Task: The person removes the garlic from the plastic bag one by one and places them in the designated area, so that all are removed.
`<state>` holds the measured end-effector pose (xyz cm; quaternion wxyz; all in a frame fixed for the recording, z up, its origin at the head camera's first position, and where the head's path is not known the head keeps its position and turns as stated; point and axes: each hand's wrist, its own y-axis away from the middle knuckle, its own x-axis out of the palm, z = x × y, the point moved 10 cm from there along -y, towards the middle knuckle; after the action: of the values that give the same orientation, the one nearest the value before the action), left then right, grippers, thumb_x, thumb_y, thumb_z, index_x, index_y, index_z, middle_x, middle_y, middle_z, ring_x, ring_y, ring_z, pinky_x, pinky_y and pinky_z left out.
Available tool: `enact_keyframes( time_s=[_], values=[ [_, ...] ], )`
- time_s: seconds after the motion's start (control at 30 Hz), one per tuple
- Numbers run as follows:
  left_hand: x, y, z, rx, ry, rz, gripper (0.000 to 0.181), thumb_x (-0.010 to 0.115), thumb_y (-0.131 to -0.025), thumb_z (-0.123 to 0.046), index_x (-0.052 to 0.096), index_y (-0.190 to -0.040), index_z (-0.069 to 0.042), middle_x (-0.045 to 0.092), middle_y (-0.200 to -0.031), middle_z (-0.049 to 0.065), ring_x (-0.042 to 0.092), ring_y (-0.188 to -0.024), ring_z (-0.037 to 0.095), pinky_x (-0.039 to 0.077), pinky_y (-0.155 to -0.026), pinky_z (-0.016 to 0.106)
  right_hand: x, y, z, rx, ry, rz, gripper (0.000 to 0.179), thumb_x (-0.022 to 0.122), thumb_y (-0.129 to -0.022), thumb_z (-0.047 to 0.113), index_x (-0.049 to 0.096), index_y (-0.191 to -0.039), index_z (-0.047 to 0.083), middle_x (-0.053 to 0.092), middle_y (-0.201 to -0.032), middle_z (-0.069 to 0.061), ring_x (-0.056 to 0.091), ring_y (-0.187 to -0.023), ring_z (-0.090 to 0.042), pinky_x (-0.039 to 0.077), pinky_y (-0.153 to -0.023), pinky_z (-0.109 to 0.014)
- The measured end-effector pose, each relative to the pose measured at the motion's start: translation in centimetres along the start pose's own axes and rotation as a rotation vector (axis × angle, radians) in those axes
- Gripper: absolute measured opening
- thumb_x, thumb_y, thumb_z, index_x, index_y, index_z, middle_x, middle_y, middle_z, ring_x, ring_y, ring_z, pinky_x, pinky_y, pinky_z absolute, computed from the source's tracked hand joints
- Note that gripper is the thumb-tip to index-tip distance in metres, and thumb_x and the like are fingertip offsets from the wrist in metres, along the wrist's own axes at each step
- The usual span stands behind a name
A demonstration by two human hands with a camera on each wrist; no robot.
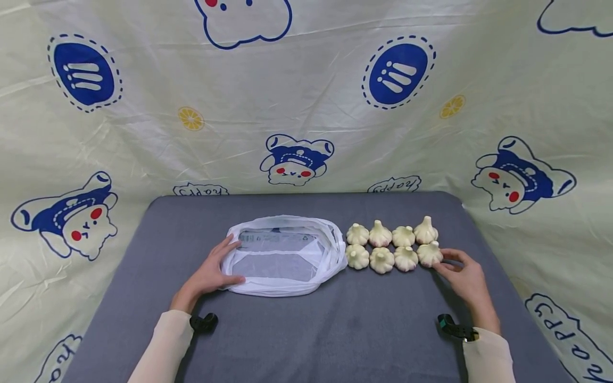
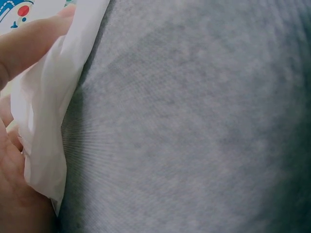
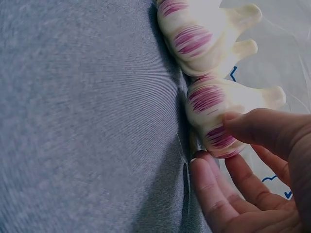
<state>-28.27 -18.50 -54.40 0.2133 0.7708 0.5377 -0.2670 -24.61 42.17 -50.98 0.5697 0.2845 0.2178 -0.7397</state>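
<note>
A white plastic bag (image 1: 282, 287) lies on the table with its mouth spread wide. My left hand (image 1: 213, 268) rests on its left rim, thumb and fingers far apart; in the left wrist view, white plastic (image 2: 46, 126) hangs in front of the palm. Right of the bag sit several whitish garlic bulbs in two rows of equal length. My right hand (image 1: 462, 274) holds the front row's rightmost garlic bulb (image 1: 429, 254). In the right wrist view, the thumb lies on this purple-streaked bulb (image 3: 206, 99), with fingertips (image 3: 199, 167) at its base.
A grey cloth covers the table (image 1: 335, 330). The back row's end bulb (image 1: 425, 231) stands just behind the held one. A pale printed curtain (image 1: 306, 96) hangs behind the table and at its sides. The bag's right edge nearly meets the leftmost bulbs (image 1: 357, 256).
</note>
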Motion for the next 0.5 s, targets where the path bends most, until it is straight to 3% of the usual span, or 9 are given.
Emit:
enact_keyframes(
  time_s=[0.5],
  values=[
    [-0.38, 0.07, -0.59, 0.005, -0.013, 0.033, 0.088, 0.083, -0.084, -0.036, 0.042, -0.156, -0.008, 0.015, -0.172, 0.018, 0.013, -0.156, 0.048, 0.018, -0.119, 0.074, 0.1, -0.1, -0.44, -0.031, 0.009, -0.004, 0.052, 0.071, -0.098, 0.029, 0.056, -0.138, 0.0, 0.058, -0.134, -0.03, 0.048, -0.081, 0.024, 0.048, -0.064, -0.012]
  ],
)
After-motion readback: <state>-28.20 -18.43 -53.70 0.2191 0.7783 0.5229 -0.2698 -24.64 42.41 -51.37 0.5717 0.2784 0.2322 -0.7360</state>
